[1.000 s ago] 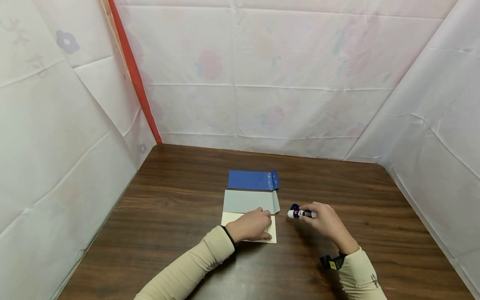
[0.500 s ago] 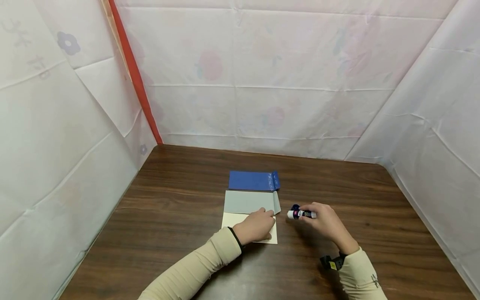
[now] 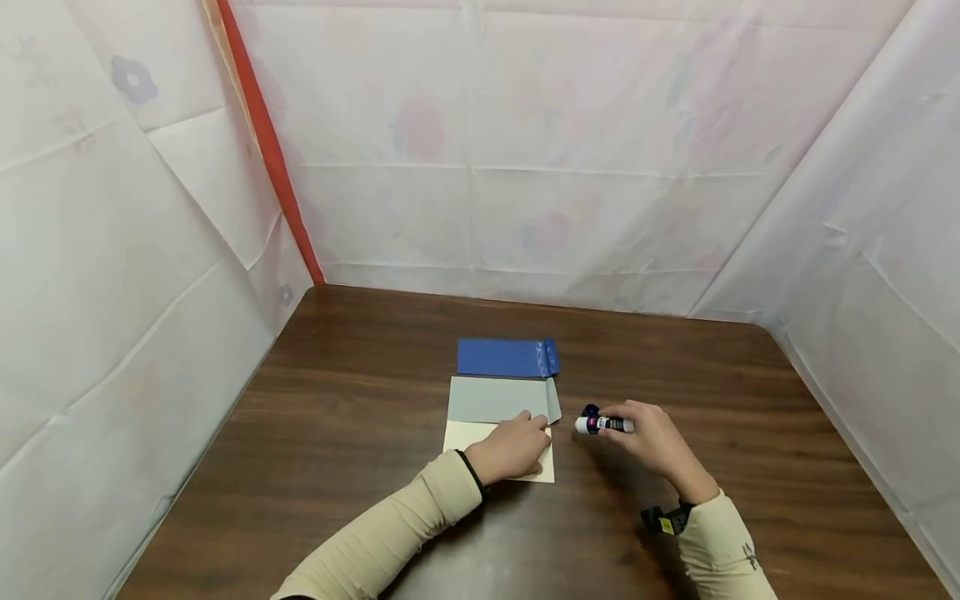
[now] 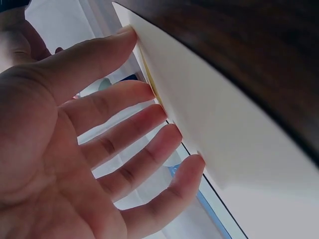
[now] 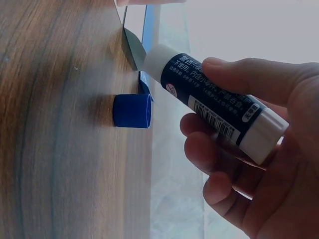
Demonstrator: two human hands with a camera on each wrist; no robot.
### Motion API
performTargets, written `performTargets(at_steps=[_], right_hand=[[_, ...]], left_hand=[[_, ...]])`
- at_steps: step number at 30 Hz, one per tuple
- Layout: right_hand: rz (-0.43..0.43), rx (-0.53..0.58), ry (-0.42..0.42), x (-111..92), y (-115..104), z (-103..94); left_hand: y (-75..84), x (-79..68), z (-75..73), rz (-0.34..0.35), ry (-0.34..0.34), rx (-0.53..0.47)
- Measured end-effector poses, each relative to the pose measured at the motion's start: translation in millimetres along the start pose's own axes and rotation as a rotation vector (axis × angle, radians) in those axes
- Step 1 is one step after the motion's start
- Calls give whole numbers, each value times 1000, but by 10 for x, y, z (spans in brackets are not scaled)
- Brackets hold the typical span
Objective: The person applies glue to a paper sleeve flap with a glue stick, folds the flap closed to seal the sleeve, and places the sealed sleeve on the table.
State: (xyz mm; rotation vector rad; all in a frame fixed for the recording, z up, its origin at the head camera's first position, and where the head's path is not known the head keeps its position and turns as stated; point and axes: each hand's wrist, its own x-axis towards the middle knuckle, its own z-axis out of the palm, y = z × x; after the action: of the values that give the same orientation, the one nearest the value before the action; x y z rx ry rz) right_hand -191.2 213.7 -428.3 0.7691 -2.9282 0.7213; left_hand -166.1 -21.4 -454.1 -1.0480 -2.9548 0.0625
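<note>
On a cream envelope [image 3: 461, 433], the fingertips and thumb tip of my left hand [image 3: 510, 450] press near its right end. In the left wrist view those fingers [image 4: 107, 107] are spread and gently bent, their tips against the pale paper [image 4: 209, 119]. My right hand [image 3: 656, 437] pinches a glue stick [image 5: 209, 97] between thumb and fingers, tilted, its bare white end pointing left. Its blue cap [image 5: 132, 110] stands on the table near that end. A grey-green envelope [image 3: 495, 400] lies just behind the cream one, its flap [image 3: 553, 401] lifted at the right.
Behind the grey-green envelope lies a blue envelope [image 3: 498, 357], with whitish streaks by its flap. All of these lie on a dark wood-grain table [image 3: 360, 375]. White sheeting [image 3: 585, 225] surrounds its back and sides, with a red strip [image 3: 270, 150] at the left.
My left hand has shifted slightly to the right along the cream envelope and now covers its right end more. The right hand and glue stick have stayed in place.
</note>
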Motion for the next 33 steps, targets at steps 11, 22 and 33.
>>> performTargets(at_steps=[11,22,33], right_hand=[[-4,-4,6,45,25,-25],[-1,-6,10,22,26,-15],[-12,4,14,2,11,-1]], left_hand=[[-23,44,-42,9,-26,-27],[-7,44,-10,107,26,19],[36,16,2,157,148,74]])
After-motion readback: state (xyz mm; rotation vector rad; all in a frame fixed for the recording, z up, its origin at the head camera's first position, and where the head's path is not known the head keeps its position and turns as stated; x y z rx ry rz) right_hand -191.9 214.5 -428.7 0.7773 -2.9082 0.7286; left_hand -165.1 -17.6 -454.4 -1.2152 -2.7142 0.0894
